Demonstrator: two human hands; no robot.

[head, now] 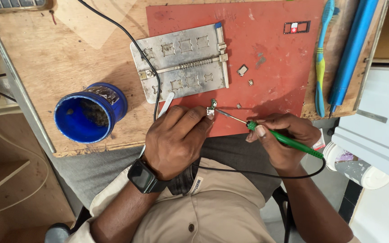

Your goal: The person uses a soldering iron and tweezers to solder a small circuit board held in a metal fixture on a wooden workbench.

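Left hand (176, 137) fingers pinching a small part (212, 108) on the red mat (275, 58); right hand (284, 135) gripping the soldering iron (275, 135), its tip lying leftward, touching the part

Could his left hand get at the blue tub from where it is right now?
Probably yes, but not freely. The blue tub stands open on bare wood just left of the left hand, nothing between them. That hand is pinching a small green part with tweezers, so it would have to let go first.
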